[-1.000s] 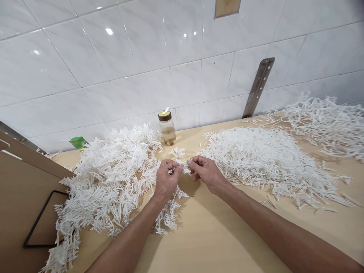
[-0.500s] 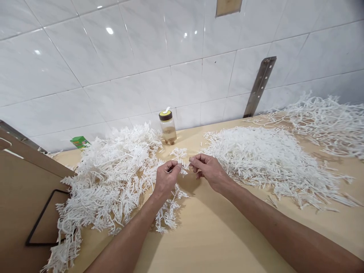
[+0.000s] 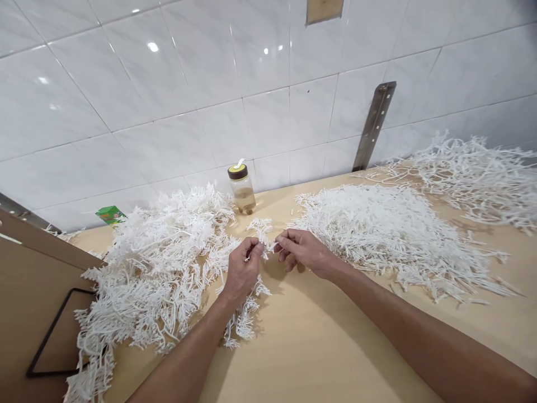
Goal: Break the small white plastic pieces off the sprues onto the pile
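Observation:
My left hand (image 3: 243,270) is closed in a pinch on a white branched plastic sprig (image 3: 265,245) over the middle of the table. Facing it, my right hand (image 3: 309,253) pinches at the sprig's right end with thumb and forefinger, its other fingers curled loosely below. The fingertips partly hide the sprig. Just beyond the hands lies another small white sprig (image 3: 259,225). Left of my left hand spreads a tangled heap of bushy white sprigs (image 3: 168,263), with some under my left wrist. A flatter pile of short white pieces (image 3: 377,229) lies right of my right hand.
A drink bottle (image 3: 243,193) with a dark and yellow lid stands near the tiled wall (image 3: 268,129). Long white strands (image 3: 478,173) lie at the far right. A metal bracket (image 3: 375,126), a green box (image 3: 110,215) and a brown panel with a black frame (image 3: 37,302) flank the table (image 3: 319,347).
The view has shifted slightly, so things sit a little farther left. My right fingertips have come down a little to the sprig, while my left hand keeps its pinch.

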`<action>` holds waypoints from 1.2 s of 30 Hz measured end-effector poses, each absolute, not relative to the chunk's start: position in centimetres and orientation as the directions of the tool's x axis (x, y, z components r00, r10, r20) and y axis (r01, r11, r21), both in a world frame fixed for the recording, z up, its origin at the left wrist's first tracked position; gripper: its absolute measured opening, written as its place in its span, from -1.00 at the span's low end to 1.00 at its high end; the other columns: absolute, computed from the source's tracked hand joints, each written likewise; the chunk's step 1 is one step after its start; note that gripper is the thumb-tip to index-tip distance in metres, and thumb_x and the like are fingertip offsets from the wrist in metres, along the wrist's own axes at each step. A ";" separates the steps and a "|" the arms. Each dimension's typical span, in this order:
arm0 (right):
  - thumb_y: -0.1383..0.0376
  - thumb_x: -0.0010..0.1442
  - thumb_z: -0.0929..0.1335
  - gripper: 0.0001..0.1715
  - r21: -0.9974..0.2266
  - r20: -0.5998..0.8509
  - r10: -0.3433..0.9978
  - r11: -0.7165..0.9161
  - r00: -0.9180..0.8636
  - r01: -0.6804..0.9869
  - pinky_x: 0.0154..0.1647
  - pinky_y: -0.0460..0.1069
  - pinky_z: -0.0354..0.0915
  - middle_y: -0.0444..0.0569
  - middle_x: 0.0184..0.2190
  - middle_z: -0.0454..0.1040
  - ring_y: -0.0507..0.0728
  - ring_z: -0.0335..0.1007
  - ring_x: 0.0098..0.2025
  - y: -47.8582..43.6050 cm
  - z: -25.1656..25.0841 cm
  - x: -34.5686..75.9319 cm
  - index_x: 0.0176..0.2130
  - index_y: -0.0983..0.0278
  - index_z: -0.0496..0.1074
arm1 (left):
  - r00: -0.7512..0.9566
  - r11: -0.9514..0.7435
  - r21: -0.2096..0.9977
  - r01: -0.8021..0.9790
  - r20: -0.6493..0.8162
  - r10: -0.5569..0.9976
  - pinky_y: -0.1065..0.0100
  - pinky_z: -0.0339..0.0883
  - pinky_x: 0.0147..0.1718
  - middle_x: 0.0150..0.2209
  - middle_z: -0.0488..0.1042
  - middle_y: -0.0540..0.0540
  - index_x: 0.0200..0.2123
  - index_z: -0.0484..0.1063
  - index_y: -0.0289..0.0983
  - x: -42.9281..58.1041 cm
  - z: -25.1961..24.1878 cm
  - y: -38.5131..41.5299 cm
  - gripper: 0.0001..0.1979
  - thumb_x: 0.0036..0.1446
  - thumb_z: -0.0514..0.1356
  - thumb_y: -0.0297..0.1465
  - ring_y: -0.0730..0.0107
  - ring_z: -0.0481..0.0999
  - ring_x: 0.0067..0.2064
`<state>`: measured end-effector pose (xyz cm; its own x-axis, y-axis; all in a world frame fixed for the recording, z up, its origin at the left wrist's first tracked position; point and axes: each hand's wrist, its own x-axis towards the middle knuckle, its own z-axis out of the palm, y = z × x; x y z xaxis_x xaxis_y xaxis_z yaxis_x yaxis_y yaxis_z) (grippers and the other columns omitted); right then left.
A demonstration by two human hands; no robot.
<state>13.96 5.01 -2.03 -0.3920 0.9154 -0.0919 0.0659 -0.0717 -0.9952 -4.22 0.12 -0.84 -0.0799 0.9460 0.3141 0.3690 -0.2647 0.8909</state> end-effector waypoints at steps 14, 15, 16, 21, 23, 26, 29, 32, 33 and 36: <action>0.51 0.18 0.19 -0.43 -0.539 0.489 0.719 0.694 -0.493 0.477 0.24 0.26 0.20 0.27 0.16 0.33 0.29 0.20 0.22 1.2 -5.2 10.1 0.18 0.39 0.26 | -0.235 -0.230 0.942 0.245 0.288 0.928 0.43 0.07 -0.55 -0.62 0.14 0.11 -0.49 0.31 -0.23 -5.1 -1.5 0.8 -0.69 0.16 0.23 -0.17 0.52 0.11 -0.57; 0.50 0.18 0.20 -0.44 -0.501 0.497 0.719 0.695 -0.485 0.516 0.25 0.28 0.17 0.29 0.15 0.33 0.32 0.20 0.22 1.7 -5.4 10.4 0.17 0.41 0.27 | -0.216 -0.232 0.939 0.253 0.289 0.933 0.43 0.07 -0.54 -0.62 0.15 0.11 -0.49 0.31 -0.24 -5.1 -1.5 0.8 -0.69 0.15 0.24 -0.18 0.52 0.11 -0.56; 0.49 0.19 0.21 -0.47 -0.473 0.505 0.725 0.686 -0.468 0.553 0.26 0.30 0.15 0.30 0.12 0.35 0.34 0.20 0.21 2.3 -5.5 10.8 0.15 0.43 0.29 | -0.195 -0.235 0.935 0.264 0.291 0.937 0.43 0.08 -0.53 -0.61 0.15 0.11 -0.50 0.32 -0.24 -5.0 -1.4 0.7 -0.70 0.15 0.24 -0.18 0.52 0.12 -0.56; 0.46 0.24 0.20 -0.58 -0.513 0.551 0.801 0.547 -0.235 0.662 0.19 0.34 0.19 0.31 0.04 0.40 0.37 0.24 0.15 4.5 -5.5 12.8 0.07 0.40 0.34 | 0.003 -0.281 0.874 0.396 0.305 0.952 0.42 0.18 -0.44 -0.54 0.32 0.04 -0.49 0.40 -0.26 -4.3 -0.9 0.2 -0.74 0.12 0.24 -0.22 0.46 0.27 -0.47; 0.47 0.24 0.18 -0.57 -0.570 0.562 0.803 0.550 -0.199 0.610 0.13 0.26 0.27 0.24 0.01 0.42 0.31 0.32 0.09 4.5 -5.4 13.3 0.07 0.35 0.34 | 0.105 -0.327 0.827 0.458 0.316 0.943 0.40 0.22 -0.38 -0.48 0.39 0.00 -0.47 0.44 -0.26 -4.1 -0.8 0.1 -0.80 0.13 0.23 -0.27 0.42 0.34 -0.42; 0.48 0.23 0.17 -0.58 -0.618 0.596 0.774 0.611 -0.211 0.495 0.04 0.16 0.35 0.15 -0.06 0.47 0.22 0.41 -0.02 3.8 -5.2 13.5 0.04 0.30 0.35 | 0.198 -0.369 0.768 0.524 0.311 0.929 0.40 0.22 -0.35 -0.47 0.42 0.00 -0.47 0.44 -0.25 -4.1 -0.6 0.1 -0.83 0.14 0.19 -0.34 0.41 0.37 -0.40; 0.47 0.21 0.19 -0.66 -0.667 0.600 0.778 0.615 -0.186 0.421 -0.04 0.11 0.38 0.11 -0.15 0.51 0.19 0.45 -0.10 3.0 -4.8 13.7 -0.06 0.28 0.38 | 0.232 -0.372 0.742 0.558 0.291 0.928 0.40 0.19 -0.38 -0.49 0.41 0.01 -0.49 0.43 -0.25 -4.3 -0.7 0.2 -0.83 0.13 0.19 -0.34 0.40 0.36 -0.42; 0.43 0.20 0.22 -0.74 -0.799 0.503 0.859 0.506 -0.100 0.326 -0.17 0.05 0.41 0.01 -0.29 0.52 0.13 0.49 -0.24 3.0 -4.6 13.8 -0.16 0.25 0.41 | 0.247 -0.371 0.751 0.547 0.279 0.928 0.39 0.19 -0.40 -0.47 0.45 -0.01 -0.48 0.46 -0.25 -4.4 -0.8 0.4 -0.81 0.14 0.19 -0.32 0.38 0.37 -0.42; 0.41 0.20 0.22 -0.77 -0.850 0.445 0.892 0.448 -0.076 0.278 -0.22 0.02 0.42 -0.03 -0.34 0.52 0.10 0.48 -0.30 3.1 -4.5 13.9 -0.19 0.25 0.42 | 0.261 -0.371 0.755 0.541 0.268 0.927 0.39 0.18 -0.40 -0.49 0.44 -0.01 -0.48 0.46 -0.25 -4.3 -0.7 0.4 -0.81 0.14 0.19 -0.31 0.39 0.35 -0.43; 0.36 0.18 0.24 -0.80 -0.933 0.314 0.948 0.318 -0.052 0.170 -0.39 -0.06 0.39 -0.09 -0.38 0.52 0.03 0.44 -0.46 3.7 -4.4 13.9 -0.23 0.26 0.43 | 0.292 -0.380 0.754 0.535 0.257 0.921 0.40 0.17 -0.41 -0.53 0.39 0.01 -0.50 0.44 -0.25 -4.1 -0.6 0.4 -0.78 0.15 0.17 -0.30 0.40 0.31 -0.45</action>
